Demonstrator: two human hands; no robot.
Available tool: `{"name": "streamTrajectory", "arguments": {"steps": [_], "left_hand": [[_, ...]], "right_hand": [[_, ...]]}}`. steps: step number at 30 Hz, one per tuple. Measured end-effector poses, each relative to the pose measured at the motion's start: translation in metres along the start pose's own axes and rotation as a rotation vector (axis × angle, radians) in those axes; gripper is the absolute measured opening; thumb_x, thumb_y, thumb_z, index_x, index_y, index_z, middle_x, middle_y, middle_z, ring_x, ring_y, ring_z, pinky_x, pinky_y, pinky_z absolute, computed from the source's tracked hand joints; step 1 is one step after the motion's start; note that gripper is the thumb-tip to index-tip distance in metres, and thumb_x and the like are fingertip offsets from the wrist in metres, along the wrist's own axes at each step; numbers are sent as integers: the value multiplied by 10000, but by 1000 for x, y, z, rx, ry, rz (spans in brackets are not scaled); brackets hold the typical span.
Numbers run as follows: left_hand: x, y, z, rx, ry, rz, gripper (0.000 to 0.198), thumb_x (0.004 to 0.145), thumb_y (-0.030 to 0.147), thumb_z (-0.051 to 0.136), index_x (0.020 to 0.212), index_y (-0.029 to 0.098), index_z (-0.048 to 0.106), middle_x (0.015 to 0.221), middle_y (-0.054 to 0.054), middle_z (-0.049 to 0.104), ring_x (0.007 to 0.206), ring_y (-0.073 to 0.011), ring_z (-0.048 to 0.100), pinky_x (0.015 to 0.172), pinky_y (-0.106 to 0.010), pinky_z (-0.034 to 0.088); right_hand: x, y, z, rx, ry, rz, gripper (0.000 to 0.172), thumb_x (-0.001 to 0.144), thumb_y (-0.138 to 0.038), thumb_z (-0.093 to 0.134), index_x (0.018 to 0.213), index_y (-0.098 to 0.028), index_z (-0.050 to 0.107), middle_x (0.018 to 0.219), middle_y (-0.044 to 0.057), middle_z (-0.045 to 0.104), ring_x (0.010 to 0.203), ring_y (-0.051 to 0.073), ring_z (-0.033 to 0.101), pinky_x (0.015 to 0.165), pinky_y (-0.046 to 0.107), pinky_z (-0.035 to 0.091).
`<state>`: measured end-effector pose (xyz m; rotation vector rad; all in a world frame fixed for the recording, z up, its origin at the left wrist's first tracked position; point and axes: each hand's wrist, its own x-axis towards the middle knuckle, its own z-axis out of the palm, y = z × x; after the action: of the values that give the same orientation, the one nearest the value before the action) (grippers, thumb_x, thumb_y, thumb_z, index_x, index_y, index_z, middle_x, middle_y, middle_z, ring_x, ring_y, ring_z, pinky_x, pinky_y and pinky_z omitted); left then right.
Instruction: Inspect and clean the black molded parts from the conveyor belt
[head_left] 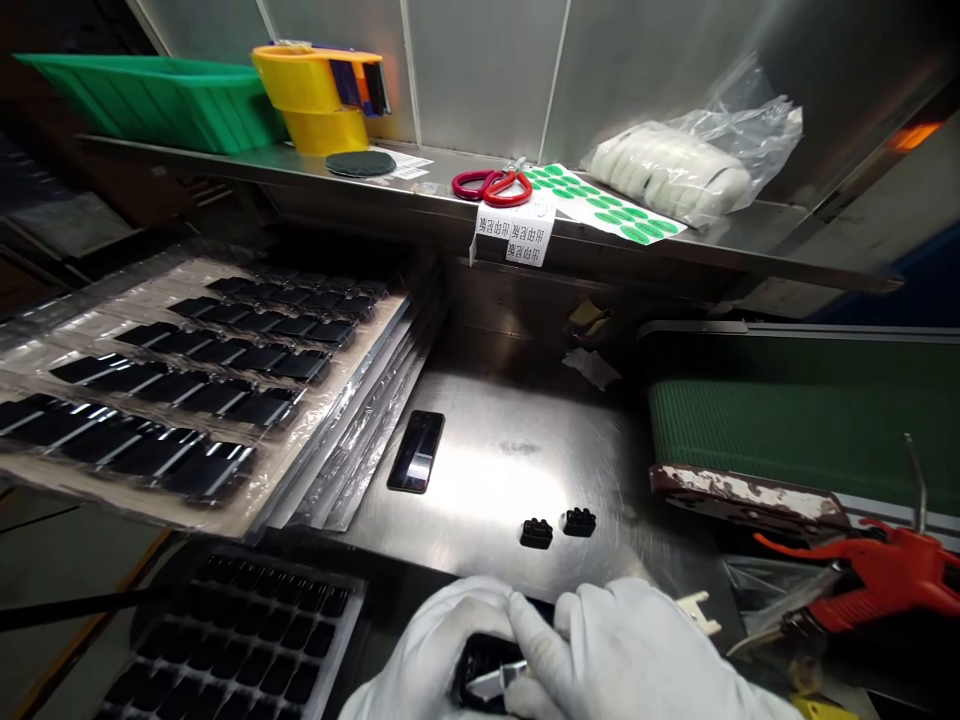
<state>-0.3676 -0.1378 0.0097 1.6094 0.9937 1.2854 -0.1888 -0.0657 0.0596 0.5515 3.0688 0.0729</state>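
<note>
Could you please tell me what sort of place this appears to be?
Probably a factory workstation: a green conveyor belt stands at the right, stacked trays with rows of black parts at the left, and a metal work surface between them.

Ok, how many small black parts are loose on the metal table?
2. The left black part sits on the metal table beyond the left hand and right hand; the right black part is beside it, slightly farther back. The hands may hide more.

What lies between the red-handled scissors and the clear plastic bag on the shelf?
The head view shows a white sheet with green oval stickers between the scissors and the clear bag.
</note>
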Motion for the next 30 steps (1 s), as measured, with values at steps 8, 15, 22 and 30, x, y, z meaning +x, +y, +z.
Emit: {"name": "streamTrajectory", "arguments": {"steps": [8, 15, 22, 30], "left_hand": [[-21, -30, 19, 90, 154, -65, 455, 844, 598, 620, 1125, 241, 641, 986, -77, 738, 822, -218, 681, 1133, -473, 344], [-25, -37, 21, 174, 175, -89, 454, 850, 575, 634, 1141, 227, 624, 1013, -76, 748, 899, -231, 706, 1159, -462, 349], [-18, -43, 29, 101, 223, -126, 407, 840, 580, 650, 1079, 250, 631, 952, -48, 716, 971, -231, 671, 1012, -385, 486], [-26, -29, 22, -208, 341, -150, 409, 762, 523, 754, 1122, 341, 681, 1043, -19, 732, 1085, -247, 652, 1098, -451, 423]], "right_hand": [[1, 1, 26, -35, -131, 66, 301, 869, -382, 591, 1112, -221, 514, 598, -30, 648, 355, 200, 554, 322, 326, 108], [14, -1, 9, 62, -330, 115, 392, 914, -542, 523, 1106, -202, 556, 690, 18, 704, 465, 251, 652, 330, 373, 89], [16, 11, -11, 229, -494, 228, 379, 971, -395, 459, 1305, -232, 537, 867, 49, 730, 671, 274, 706, 394, 322, 195], [-13, 60, 2, 1113, -148, 317, 349, 995, -486, 440, 1107, -267, 688, 1008, -1, 727, 951, 197, 669, 843, 286, 507]]}}
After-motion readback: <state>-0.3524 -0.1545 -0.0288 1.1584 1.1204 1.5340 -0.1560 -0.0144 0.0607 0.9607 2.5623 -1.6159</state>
